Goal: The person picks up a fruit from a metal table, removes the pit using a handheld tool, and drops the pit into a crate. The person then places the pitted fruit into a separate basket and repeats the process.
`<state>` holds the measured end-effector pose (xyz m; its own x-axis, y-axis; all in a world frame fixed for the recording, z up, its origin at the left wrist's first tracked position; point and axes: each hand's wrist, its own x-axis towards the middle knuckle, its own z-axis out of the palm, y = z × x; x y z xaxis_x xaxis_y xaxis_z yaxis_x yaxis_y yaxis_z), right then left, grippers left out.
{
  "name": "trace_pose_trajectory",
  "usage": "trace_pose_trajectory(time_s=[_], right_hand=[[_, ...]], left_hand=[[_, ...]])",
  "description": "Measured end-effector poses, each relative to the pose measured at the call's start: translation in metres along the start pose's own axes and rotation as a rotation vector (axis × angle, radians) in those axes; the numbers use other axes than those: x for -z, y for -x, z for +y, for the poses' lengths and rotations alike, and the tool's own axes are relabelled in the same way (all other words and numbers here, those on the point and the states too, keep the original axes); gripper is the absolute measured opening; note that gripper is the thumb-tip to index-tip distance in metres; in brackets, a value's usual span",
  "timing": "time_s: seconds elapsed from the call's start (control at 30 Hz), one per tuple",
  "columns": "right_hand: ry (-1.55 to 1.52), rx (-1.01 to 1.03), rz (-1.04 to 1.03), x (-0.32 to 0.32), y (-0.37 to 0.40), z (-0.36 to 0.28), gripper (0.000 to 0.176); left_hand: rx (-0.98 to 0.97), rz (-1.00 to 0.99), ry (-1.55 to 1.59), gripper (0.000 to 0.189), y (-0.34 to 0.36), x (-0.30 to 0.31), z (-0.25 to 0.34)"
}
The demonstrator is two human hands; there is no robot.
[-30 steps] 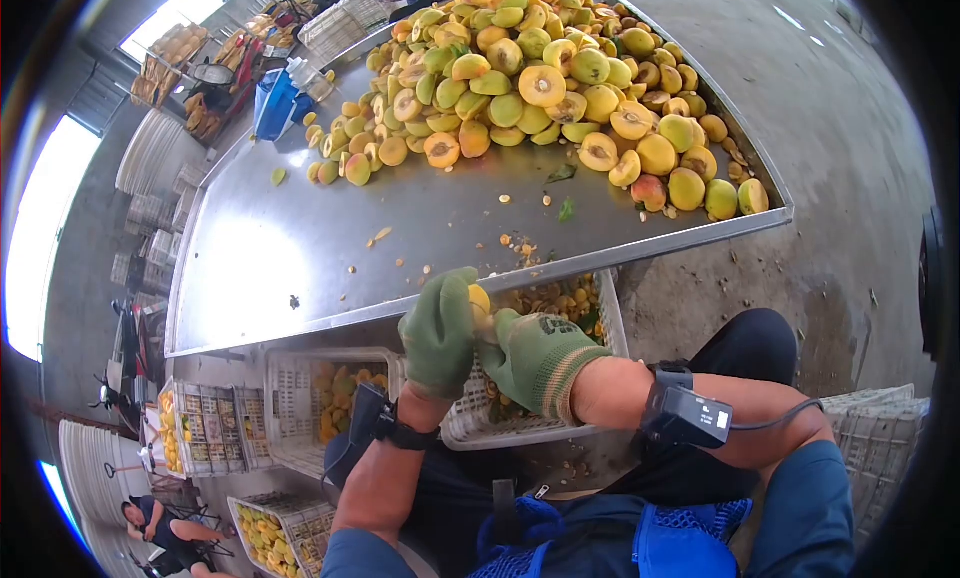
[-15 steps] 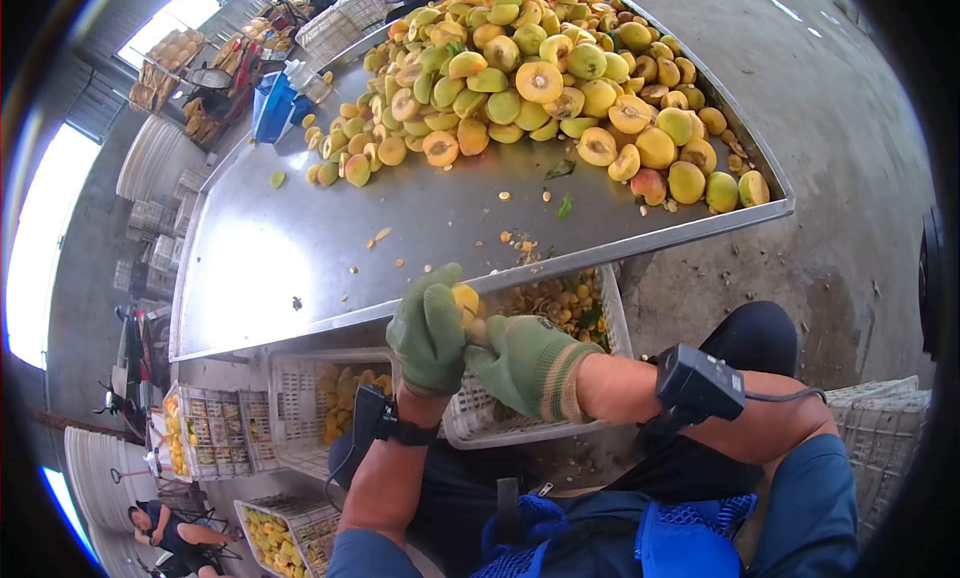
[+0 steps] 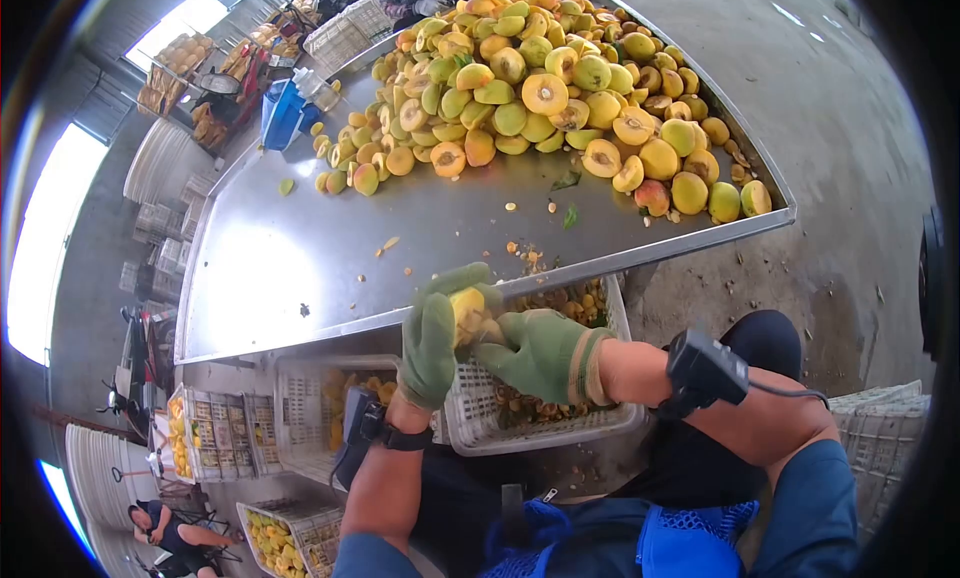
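My left hand (image 3: 432, 340), in a green knitted glove, is closed around a yellow peach (image 3: 467, 316) just off the metal table's near edge. My right hand (image 3: 540, 353), gloved alike, is closed with its fingertips against the same fruit. Something brownish shows between the fingers there, too small and blurred to name. Below both hands stands a white plastic crate (image 3: 545, 440) with brown and yellow fruit scraps inside. Beyond them, a large heap of peaches (image 3: 520, 93), many cut in half, lies on the metal table (image 3: 390, 223).
Another white crate (image 3: 300, 383) with fruit pieces stands left of the scrap crate. Further crates of fruit (image 3: 285, 538) are at lower left, near a seated person (image 3: 180, 536). A blue container (image 3: 283, 113) sits at the table's far left edge. Stacked crates (image 3: 880, 438) stand at right.
Both hands have shifted slightly right in view, and the peach in the left hand shows more of its yellow surface. The right fingers stay against it. The whole view has moved a little.
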<state>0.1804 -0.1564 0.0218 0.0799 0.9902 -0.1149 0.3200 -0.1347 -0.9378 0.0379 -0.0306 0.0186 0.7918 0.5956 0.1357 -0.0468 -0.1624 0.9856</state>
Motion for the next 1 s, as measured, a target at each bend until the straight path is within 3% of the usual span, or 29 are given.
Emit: trace_pose_trajectory(time_s=[0.07, 0.17, 0.27, 0.37, 0.47, 0.57, 0.63, 0.77, 0.83, 1.0], right_hand=[[0.166, 0.002, 0.081, -0.008, 0.001, 0.005, 0.035], [0.113, -0.038, 0.124, -0.013, 0.004, -0.003, 0.034], [-0.12, 0.222, 0.195, -0.03, -0.005, 0.013, 0.022], [-0.417, -0.166, -0.134, -0.011, -0.002, -0.014, 0.019], [-0.404, -0.192, -0.114, -0.009, -0.001, -0.017, 0.019], [0.072, 0.227, 0.218, -0.029, -0.016, 0.03, 0.021], [0.137, 0.14, 0.157, -0.008, -0.008, 0.014, 0.03], [0.256, 0.106, 0.091, 0.013, -0.004, 0.004, 0.033], [0.233, 0.121, 0.044, 0.011, -0.005, 0.001, 0.032], [0.024, 0.134, 0.055, -0.011, -0.016, 0.012, 0.029]], left_hand=[[0.08, 0.034, 0.084, 0.063, 0.002, -0.002, 0.001], [0.096, 0.052, 0.114, 0.058, 0.0, -0.003, 0.003], [-0.003, 0.101, 0.054, 0.049, 0.004, -0.003, -0.002], [-0.092, 0.15, -0.064, 0.052, 0.005, -0.003, -0.006], [-0.11, 0.154, -0.103, 0.063, 0.003, -0.004, -0.006], [-0.165, 0.163, -0.079, 0.063, -0.003, -0.009, -0.007], [-0.234, 0.2, -0.098, 0.061, -0.004, -0.02, -0.003], [-0.041, 0.199, -0.061, 0.05, -0.002, -0.024, 0.001], [-0.028, 0.17, 0.06, 0.041, -0.003, -0.017, -0.005], [-0.067, 0.173, 0.01, 0.034, -0.001, -0.013, -0.006]])
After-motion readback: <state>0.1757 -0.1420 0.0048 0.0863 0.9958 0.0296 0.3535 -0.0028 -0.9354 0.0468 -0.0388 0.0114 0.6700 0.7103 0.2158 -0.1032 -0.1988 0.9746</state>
